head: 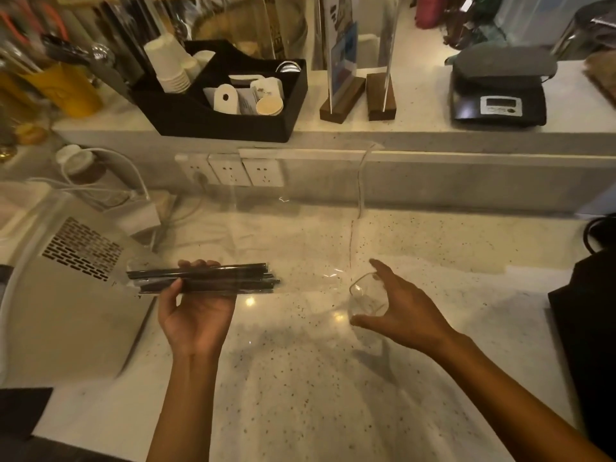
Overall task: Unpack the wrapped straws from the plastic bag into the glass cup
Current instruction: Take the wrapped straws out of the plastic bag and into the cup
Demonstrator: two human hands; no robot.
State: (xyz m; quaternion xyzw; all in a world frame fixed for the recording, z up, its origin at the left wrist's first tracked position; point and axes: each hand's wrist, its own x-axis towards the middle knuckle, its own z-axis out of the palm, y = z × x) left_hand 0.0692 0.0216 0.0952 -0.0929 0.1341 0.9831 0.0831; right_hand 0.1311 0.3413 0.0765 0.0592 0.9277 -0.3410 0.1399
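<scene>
Head view looks down on a pale speckled stone table [300, 378] with both bare hands raised over it. The left hand [196, 311] has its fingers [195, 263] curled closed around a bundle of long black straws in clear wrapping [203, 281], held level and pointing sideways, thumb on the near side. The right hand [405, 310] grips a small clear glass cup [366, 296] between thumb and fingertips, tilted with its mouth toward the straws and lifted off the table; cup and straw tips are near but apart. A crumpled clear plastic bag [290, 228] lies on the table behind and between the hands, hard to trace against the stone. To the left sits a beige machine with a slotted vent [80, 250], just beside the straw bundle's far end, with white cables [110, 181] behind it. A row of white wall sockets [230, 170] runs under a raised shelf [416, 125], which carries a black organiser box of white paper cups and lids [226, 98], two wooden sign stands [360, 98] and a black digital scale [500, 95]. Dark fabric [586, 328] lies at the right edge.
</scene>
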